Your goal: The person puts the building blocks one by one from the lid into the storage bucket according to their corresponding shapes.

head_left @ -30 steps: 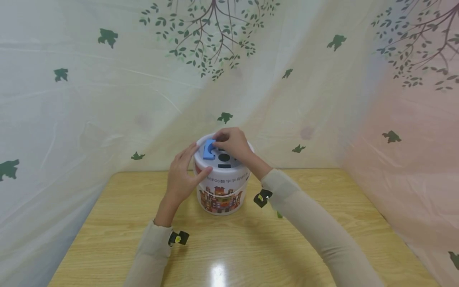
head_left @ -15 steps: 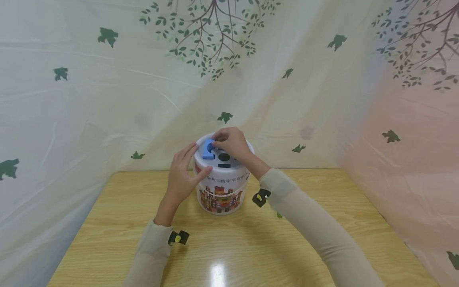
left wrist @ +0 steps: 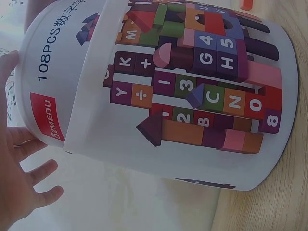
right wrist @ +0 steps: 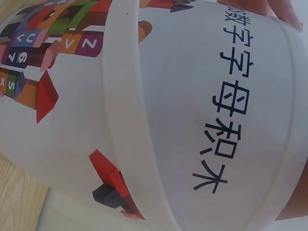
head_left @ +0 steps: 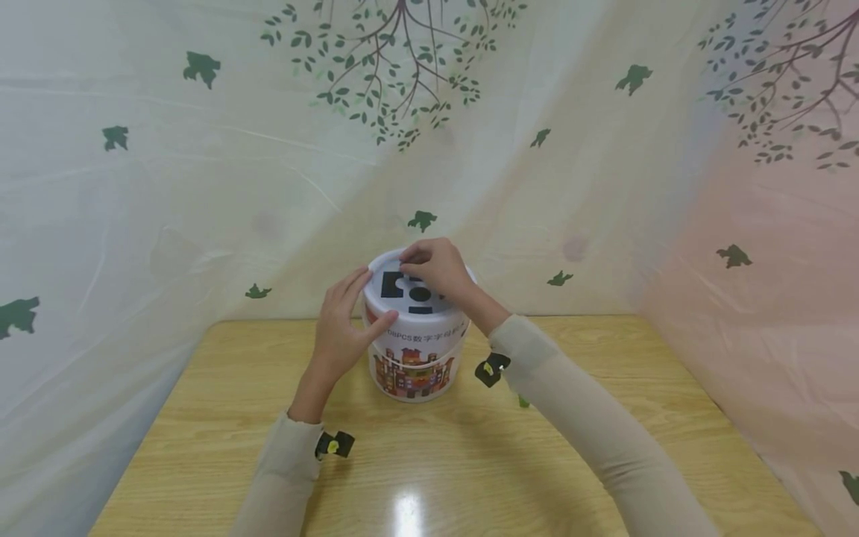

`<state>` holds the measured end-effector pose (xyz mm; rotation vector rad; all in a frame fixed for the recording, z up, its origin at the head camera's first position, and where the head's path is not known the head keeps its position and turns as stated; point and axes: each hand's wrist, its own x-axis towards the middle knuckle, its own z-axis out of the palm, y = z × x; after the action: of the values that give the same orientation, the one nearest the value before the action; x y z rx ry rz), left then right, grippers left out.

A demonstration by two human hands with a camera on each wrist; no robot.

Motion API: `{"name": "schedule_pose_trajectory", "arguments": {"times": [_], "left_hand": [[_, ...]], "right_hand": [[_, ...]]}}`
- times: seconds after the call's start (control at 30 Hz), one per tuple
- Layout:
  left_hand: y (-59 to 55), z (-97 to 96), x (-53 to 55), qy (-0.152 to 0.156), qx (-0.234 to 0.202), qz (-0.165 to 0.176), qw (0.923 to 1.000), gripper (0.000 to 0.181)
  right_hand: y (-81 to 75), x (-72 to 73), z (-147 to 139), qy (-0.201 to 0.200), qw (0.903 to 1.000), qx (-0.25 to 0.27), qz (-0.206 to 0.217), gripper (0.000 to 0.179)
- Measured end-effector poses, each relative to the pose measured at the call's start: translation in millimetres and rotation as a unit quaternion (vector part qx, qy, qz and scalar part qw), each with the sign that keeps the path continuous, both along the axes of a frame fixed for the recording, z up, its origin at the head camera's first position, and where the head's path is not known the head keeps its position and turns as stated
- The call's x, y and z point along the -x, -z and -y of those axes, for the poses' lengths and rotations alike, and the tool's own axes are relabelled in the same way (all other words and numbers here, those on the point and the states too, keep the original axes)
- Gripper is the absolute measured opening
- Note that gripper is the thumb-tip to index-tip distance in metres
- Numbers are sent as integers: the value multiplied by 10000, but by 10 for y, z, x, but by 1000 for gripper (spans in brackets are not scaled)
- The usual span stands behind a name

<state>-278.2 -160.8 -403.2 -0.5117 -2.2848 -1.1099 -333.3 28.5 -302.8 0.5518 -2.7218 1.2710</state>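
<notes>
A white toy-block bucket (head_left: 414,377) printed with colored blocks stands upright on the table. Its white lid (head_left: 406,304) has several dark cutouts, including a notched rectangular hole (head_left: 391,286) at the left. My left hand (head_left: 341,328) rests against the lid's left side, fingers spread and fairly straight, thumb at the near rim. In the left wrist view, that hand's fingers (left wrist: 41,173) lie beside the bucket's upper edge. Over the far side of the lid is my right hand (head_left: 439,268), thumb and fingertips bent and slightly apart with nothing visible between them. It covers part of the cutouts.
A small green piece (head_left: 523,401) lies on the wooden table (head_left: 416,462), partly hidden by the right sleeve. An orange-red piece (left wrist: 246,5) shows beyond the bucket in the left wrist view. A leaf-patterned cloth (head_left: 302,186) hangs behind the table.
The blue notched block that my right hand was holding at the left cutout is out of sight, and the dark hole there now shows. Both hands have barely moved.
</notes>
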Motion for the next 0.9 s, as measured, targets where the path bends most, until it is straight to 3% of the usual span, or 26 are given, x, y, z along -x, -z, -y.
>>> {"name": "schedule_pose_trajectory", "arguments": {"times": [0.9], "left_hand": [[-21, -9, -33, -41, 4, 142, 9999, 79]], "right_hand": [[-88, -71, -178, -188, 9994, 291, 74, 25]]}}
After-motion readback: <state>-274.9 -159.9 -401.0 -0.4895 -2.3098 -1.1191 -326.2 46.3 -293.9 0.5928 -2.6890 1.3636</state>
